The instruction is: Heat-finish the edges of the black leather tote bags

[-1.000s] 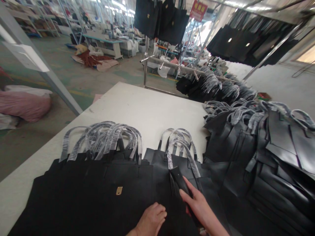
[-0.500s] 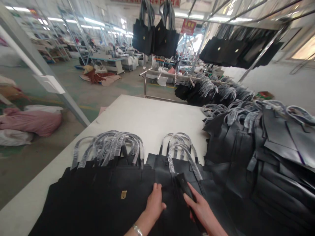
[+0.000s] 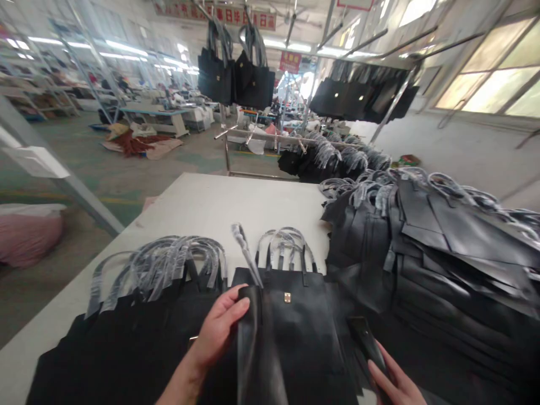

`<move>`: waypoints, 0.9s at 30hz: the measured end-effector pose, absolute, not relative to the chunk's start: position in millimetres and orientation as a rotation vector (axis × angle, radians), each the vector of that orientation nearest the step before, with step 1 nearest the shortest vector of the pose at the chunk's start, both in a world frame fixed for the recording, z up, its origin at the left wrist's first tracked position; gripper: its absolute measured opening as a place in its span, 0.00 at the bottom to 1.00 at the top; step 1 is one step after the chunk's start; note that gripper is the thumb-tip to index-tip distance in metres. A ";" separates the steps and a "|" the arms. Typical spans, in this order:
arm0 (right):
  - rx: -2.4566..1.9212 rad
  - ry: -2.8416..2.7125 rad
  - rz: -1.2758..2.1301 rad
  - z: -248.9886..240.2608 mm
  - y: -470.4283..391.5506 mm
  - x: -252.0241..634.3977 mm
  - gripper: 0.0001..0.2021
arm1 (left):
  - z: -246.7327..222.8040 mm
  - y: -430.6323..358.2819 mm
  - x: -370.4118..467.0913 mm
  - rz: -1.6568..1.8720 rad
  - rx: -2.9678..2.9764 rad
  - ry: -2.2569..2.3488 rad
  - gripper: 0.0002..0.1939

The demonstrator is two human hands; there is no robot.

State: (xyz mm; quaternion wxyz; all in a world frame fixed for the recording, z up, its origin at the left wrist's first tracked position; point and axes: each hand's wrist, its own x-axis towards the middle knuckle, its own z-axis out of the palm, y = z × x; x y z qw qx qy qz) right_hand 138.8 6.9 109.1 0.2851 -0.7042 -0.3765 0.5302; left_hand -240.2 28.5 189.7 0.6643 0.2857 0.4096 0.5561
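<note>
Black bag (image 3: 258, 349) is curling upward toward the table's (image 3: 211, 197) near edge, its plastic-wrapped handle (image 3: 246, 250) standing up. Gold clasp (image 3: 287, 297) is gleaming on the flat bag (image 3: 307, 337) alongside. Red banner (image 3: 248, 20) is showing Chinese characters, 日 repeating; red sign (image 3: 289, 62) is blurring illegibly. Left hand (image 3: 219, 326) is pinching the curled bag's top edge, thumb uppermost. Right hand (image 3: 396, 377) is gripping a narrow dark object (image 3: 365, 337), identity unclear.

The left grip (image 3: 218, 329) holds a bag (image 3: 258, 354), the right grip (image 3: 396, 378) a black object (image 3: 366, 341).
</note>
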 end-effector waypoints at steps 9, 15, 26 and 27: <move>-1.940 -1.127 1.379 97.9 -3.3 149.1 0.44 | 139.2 46.6 -136.4 1.111 0.727 0.916 0.17; -1.863 -1.193 1.475 98.5 0.1 128.2 0.41 | 34.9 -2.9 -117.3 0.812 1.798 1.395 0.10; -1.815 -1.408 1.738 72.7 -1.3 89.3 0.32 | -11.9 -33.5 -132.8 0.603 2.627 1.420 0.18; -1.817 -1.432 1.738 74.2 0.7 86.7 0.31 | -9.6 -32.8 -132.4 0.611 2.619 1.416 0.17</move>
